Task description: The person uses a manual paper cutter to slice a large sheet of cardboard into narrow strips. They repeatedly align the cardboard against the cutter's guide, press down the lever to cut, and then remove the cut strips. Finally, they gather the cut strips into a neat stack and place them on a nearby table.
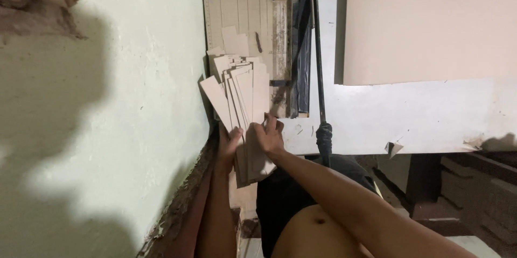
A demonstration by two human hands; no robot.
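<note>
A fanned stack of tan cardboard strips (242,96) stands upright in front of me, held at its lower end by both hands. My left hand (228,144) grips the stack's left edge, thumb across the front. My right hand (269,137) clasps the right side, fingers spread over the strips. Behind the strips lies a paper cutter (242,10) with a ruled board and a long dark lever arm (319,53) raised and reaching toward me.
A pale green wall (107,102) runs along the left, its base crumbling. A large beige cardboard sheet (425,21) lies on the white table (409,118) at right. Stacked brown boards (484,193) sit low at the right. A small paper scrap (393,147) hangs at the table edge.
</note>
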